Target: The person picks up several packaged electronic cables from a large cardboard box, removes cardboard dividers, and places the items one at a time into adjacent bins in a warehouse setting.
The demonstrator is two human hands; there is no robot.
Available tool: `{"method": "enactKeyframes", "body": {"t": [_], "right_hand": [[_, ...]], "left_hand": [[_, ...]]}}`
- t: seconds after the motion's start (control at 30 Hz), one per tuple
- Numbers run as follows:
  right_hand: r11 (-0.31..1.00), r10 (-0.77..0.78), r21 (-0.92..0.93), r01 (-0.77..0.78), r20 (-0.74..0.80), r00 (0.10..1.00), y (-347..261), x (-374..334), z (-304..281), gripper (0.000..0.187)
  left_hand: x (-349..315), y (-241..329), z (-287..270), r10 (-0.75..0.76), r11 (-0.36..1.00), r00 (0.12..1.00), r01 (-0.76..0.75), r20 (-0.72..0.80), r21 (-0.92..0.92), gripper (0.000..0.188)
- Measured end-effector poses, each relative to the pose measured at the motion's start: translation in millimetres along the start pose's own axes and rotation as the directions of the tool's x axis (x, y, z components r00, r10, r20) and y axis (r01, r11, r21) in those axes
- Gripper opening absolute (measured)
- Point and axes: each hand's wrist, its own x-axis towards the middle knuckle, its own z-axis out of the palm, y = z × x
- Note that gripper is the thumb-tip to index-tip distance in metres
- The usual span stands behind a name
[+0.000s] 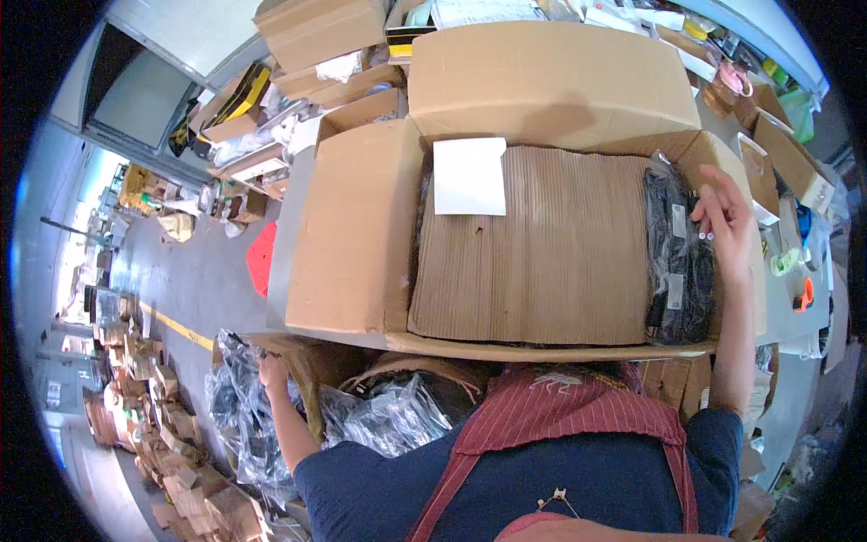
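In front of me stands a large open cardboard box [352, 226]. Corrugated cardboard [578, 244] covers most of its contents, with a white sheet of paper [470, 176] lying on top. Along the box's right side sit black items in clear plastic bags [666, 262], with small pale labels. My right hand [727, 217] is over these bags at the right wall, fingers apart and partly bent, fingertips near the plastic. Low on the left, my left hand [272, 372] is closed on the edge of a clear plastic bag [239, 397] with dark contents.
More plastic-wrapped dark items [388, 415] lie below the table edge, close to my body. Other cartons [321, 36] and loose goods crowd the far side. A red object [261, 259] is left of the table; flattened cardboard [194, 488] piles up on the floor. An orange item [804, 294] lies at right.
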Motion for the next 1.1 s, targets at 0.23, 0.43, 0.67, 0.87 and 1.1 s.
{"method": "enactKeyframes", "body": {"t": [0.23,0.43,0.67,0.87,1.1], "right_hand": [[0.998,-0.047,0.027,0.048,-0.059,0.997,45,14,-23,0.038],[0.981,-0.190,0.021,0.191,-0.038,0.981,102,36,-40,0.034],[0.966,-0.258,-0.065,0.250,-0.252,0.933,118,32,-41,0.035],[0.994,-0.010,-0.108,-0.013,-0.216,0.976,122,36,-57,0.031],[0.901,-0.392,-0.227,0.370,-0.058,0.918,94,19,-51,0.028]], "left_hand": [[-19,27,-74,0.151,0.952,0.989,-0.146,0.004,0.270,0.030],[4,16,-65,0.103,0.969,0.995,-0.104,0.019,0.224,0.059],[26,21,-30,-0.378,0.917,0.916,0.391,0.130,-0.086,0.088],[37,-6,-24,-0.227,0.954,0.933,0.270,0.279,-0.127,0.069],[3,3,7,-0.091,0.980,0.993,0.104,0.081,-0.173,0.064]]}}
